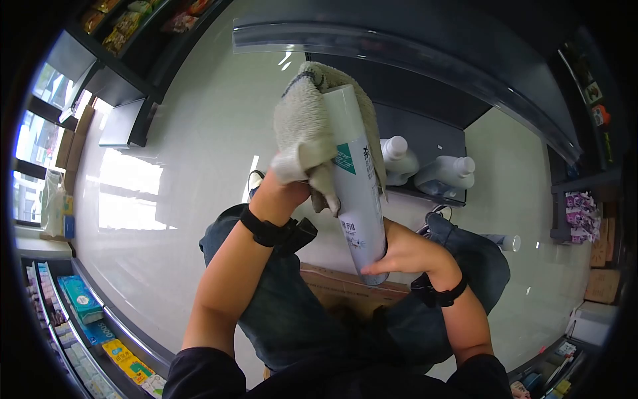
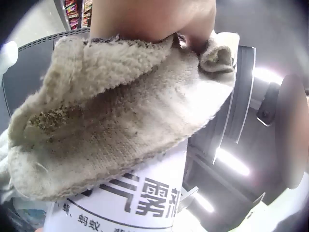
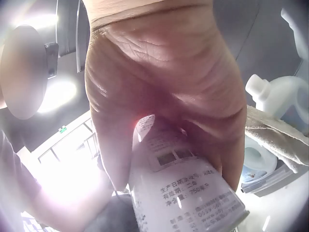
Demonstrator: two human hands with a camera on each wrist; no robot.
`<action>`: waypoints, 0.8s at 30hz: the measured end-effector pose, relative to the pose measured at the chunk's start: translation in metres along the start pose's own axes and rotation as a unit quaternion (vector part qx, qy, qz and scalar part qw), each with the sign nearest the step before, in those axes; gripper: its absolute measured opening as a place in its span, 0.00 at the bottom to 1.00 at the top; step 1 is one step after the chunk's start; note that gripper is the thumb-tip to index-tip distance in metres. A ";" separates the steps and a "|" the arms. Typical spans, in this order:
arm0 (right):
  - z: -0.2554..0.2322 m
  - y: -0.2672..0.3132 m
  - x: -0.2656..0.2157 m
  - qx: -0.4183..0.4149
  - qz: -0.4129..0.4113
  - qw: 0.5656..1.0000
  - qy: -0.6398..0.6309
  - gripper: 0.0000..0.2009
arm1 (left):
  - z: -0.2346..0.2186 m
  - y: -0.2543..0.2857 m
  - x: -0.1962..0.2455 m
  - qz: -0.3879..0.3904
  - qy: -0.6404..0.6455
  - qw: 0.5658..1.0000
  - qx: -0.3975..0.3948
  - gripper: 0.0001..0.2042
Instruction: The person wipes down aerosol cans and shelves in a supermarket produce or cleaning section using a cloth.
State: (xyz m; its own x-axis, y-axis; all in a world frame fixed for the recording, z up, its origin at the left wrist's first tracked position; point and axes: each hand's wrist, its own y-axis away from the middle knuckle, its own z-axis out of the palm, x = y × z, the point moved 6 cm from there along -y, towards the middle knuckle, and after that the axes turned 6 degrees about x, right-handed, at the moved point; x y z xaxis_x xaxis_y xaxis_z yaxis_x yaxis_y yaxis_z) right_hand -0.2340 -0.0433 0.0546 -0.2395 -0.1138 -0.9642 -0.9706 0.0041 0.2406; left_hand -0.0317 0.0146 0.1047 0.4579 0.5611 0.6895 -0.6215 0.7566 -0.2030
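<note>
Woolly grey cloth (image 1: 307, 126) swallows the left hand (image 1: 292, 174), which presses it round the white spray can's (image 1: 357, 193) hidden top. Right hand (image 1: 405, 255) grips the can's base above the lap, fingertips tucked behind. Bare floor (image 1: 199, 146) spreads leftward; dark shelf (image 1: 425, 143) with white bottles (image 1: 445, 174) sits close right.
</note>
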 end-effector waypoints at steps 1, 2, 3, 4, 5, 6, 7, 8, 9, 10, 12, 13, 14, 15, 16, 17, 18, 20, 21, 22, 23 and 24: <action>0.001 0.000 0.002 0.000 0.000 1.000 0.001 0.48 | 0.000 0.001 0.001 0.013 -0.042 0.998 0.038 0.26; -0.003 -0.001 0.004 0.032 0.000 0.999 0.035 0.47 | 0.004 0.002 0.003 0.013 -0.041 0.998 0.039 0.26; -0.006 -0.001 0.005 0.061 0.001 0.996 0.070 0.47 | 0.002 0.005 0.000 -0.026 -0.067 0.994 0.084 0.26; -0.004 -0.001 0.003 0.057 0.002 0.996 0.072 0.47 | -0.001 0.007 -0.002 -0.066 -0.094 0.985 0.130 0.27; -0.011 0.000 0.006 0.111 0.062 0.984 0.123 0.46 | 0.004 0.006 0.000 -0.056 -0.120 0.986 0.104 0.29; -0.017 0.002 0.008 0.164 0.122 0.963 0.173 0.44 | 0.003 0.006 -0.004 -0.054 -0.119 0.985 0.108 0.29; -0.015 0.000 0.007 0.160 0.122 0.964 0.175 0.44 | -0.002 0.007 -0.011 -0.054 -0.150 0.979 0.126 0.30; -0.018 0.001 0.007 0.195 0.147 0.949 0.201 0.43 | -0.005 0.007 -0.014 -0.054 -0.181 0.971 0.143 0.31; -0.022 0.002 0.007 0.232 0.172 0.930 0.226 0.41 | -0.005 0.007 -0.017 -0.062 -0.182 0.972 0.133 0.32; -0.022 0.002 0.008 0.230 0.173 0.930 0.228 0.41 | -0.005 0.008 -0.019 -0.061 -0.181 0.972 0.135 0.32; -0.022 0.002 0.008 0.250 0.156 0.923 0.248 0.40 | 0.003 0.010 -0.013 -0.038 -0.190 0.969 0.155 0.31; -0.021 0.002 0.004 0.245 0.156 0.923 0.252 0.40 | 0.001 0.008 -0.009 -0.036 -0.188 0.969 0.160 0.31; -0.018 0.003 0.001 0.225 0.166 0.932 0.231 0.41 | -0.001 0.003 -0.009 -0.065 -0.157 0.976 0.137 0.30; -0.015 0.003 0.000 0.204 0.176 0.940 0.209 0.42 | -0.002 0.002 -0.012 -0.094 -0.126 0.981 0.115 0.29; -0.015 0.004 0.002 0.197 0.176 0.940 0.214 0.42 | -0.006 0.004 -0.012 -0.090 -0.124 0.981 0.121 0.29; -0.010 0.001 0.000 0.155 0.121 0.966 0.170 0.42 | -0.009 0.005 -0.020 -0.120 -0.050 0.986 0.106 0.27; -0.005 0.000 -0.004 0.113 0.064 0.984 0.126 0.43 | -0.013 0.007 -0.028 -0.149 0.024 0.985 0.087 0.25; 0.002 0.000 -0.006 0.072 0.039 0.993 0.089 0.43 | -0.078 -0.022 -0.089 -0.130 -0.112 0.985 -0.010 0.25; 0.007 0.000 -0.010 0.034 0.016 0.998 0.049 0.44 | -0.092 -0.031 -0.111 -0.112 -0.247 0.957 -0.107 0.25; 0.007 0.000 -0.011 0.034 0.016 0.998 0.051 0.44 | -0.067 -0.023 -0.091 -0.110 -0.246 0.957 -0.107 0.25; 0.008 0.001 -0.013 0.023 0.027 0.998 0.046 0.46 | -0.020 -0.009 -0.050 -0.149 -0.077 0.985 -0.040 0.25; 0.009 0.002 -0.013 0.010 0.039 0.998 0.040 0.47 | 0.004 0.000 -0.029 -0.182 0.096 0.978 0.030 0.27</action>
State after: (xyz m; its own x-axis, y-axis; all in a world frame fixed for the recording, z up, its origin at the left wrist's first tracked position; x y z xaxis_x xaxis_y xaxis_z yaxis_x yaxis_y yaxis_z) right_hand -0.2328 -0.0326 0.0662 -0.3123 -0.1923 -0.9303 -0.9496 0.0361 0.3113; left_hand -0.0474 -0.0031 0.0875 0.7630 0.3145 0.5647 -0.4283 0.9003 0.0773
